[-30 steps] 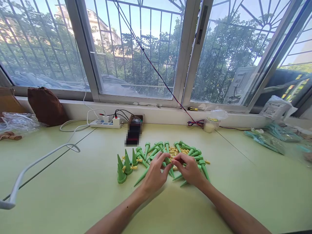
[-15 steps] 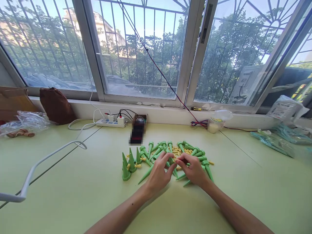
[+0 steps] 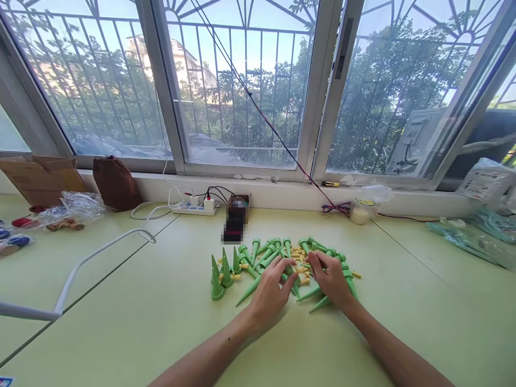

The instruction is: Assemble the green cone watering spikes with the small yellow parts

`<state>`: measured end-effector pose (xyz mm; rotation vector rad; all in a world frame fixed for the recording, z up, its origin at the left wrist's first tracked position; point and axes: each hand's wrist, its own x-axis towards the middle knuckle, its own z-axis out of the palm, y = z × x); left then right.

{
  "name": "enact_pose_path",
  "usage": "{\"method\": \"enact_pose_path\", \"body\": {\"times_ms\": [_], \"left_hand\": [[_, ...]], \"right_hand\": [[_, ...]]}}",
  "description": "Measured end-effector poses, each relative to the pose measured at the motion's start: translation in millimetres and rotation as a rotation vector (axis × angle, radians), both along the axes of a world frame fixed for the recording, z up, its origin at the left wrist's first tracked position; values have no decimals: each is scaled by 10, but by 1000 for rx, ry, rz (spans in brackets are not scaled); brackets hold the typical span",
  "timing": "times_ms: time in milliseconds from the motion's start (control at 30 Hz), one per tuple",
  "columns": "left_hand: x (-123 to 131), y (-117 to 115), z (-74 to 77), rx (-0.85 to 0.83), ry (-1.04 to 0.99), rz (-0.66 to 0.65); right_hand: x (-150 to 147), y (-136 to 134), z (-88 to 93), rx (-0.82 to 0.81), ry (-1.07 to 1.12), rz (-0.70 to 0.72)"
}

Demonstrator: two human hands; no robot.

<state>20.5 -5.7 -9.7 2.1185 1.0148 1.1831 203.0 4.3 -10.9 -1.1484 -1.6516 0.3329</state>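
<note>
My left hand (image 3: 269,290) is closed round a green plastic watering spike (image 3: 289,270), most of which its fingers hide. A small yellow valve piece (image 3: 300,270) shows at its fingertips. To the right, my right hand (image 3: 332,279) has thumb and fingers pinched together, a short gap away from the left. Whatever it may hold is hidden. Loose green spikes (image 3: 246,290) lie around and beyond both hands, with small yellow valves (image 3: 305,280) scattered among them. Left of the hands, several green spikes (image 3: 216,287) stand point-up on their caps, some with yellow valves fitted at the side.
Along the wall are a brown pouch (image 3: 115,183), a white power strip (image 3: 193,208), a small box (image 3: 243,207) and a jar (image 3: 360,211). A white curved rod (image 3: 80,274) reaches over the table from the left. Plastic bags (image 3: 467,242) lie at the right.
My right hand has drawn away from the left to the right; their fingertips were together before. My left hand keeps its hold. The camera view has shifted slightly left and up.
</note>
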Motion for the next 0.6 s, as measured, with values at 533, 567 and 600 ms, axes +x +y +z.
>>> {"method": "enact_pose_path", "body": {"times_ms": [533,567,600], "left_hand": [[-617,72,839,267,257,339],[-701,51,798,267,289,358],[-784,28,732,280,326,376]], "right_hand": [[-134,110,-89,78,-87,83],[-139,104,-83,67,-87,98],[-142,100,-77,61,-84,110]]}}
